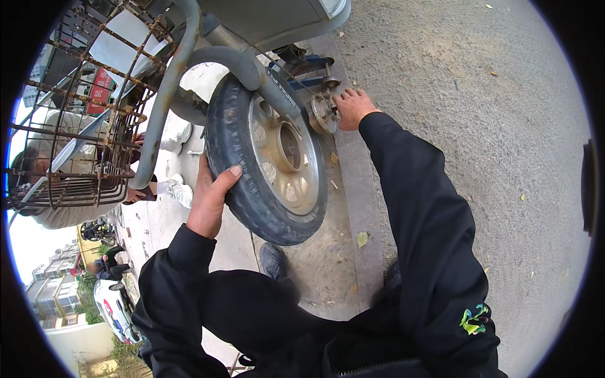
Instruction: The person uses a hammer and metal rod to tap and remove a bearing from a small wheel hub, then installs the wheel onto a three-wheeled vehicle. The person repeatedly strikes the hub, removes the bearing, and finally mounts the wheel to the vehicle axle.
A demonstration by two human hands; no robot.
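A small vehicle wheel stands tilted in front of me, with a black treaded tyre (232, 142) around a dirty metal rim (301, 196). The centre of the rim is an open round hole. My left hand (211, 198) grips the tyre's left side, thumb over the tread and fingers partly hidden behind it. Just right of the wheel, my right hand (355, 110) closes its fingers on a round metal brake plate (321, 117). A grey fork leg (282, 97) reaches down across the wheel's upper part.
A rusty wire basket (94, 126) hangs at upper left, beside a bent grey tube (165, 101). Blue metal stand parts (312, 72) lie beyond the brake plate. A person in light clothes (69, 126) is behind the basket. A white car (116, 309) stands lower left.
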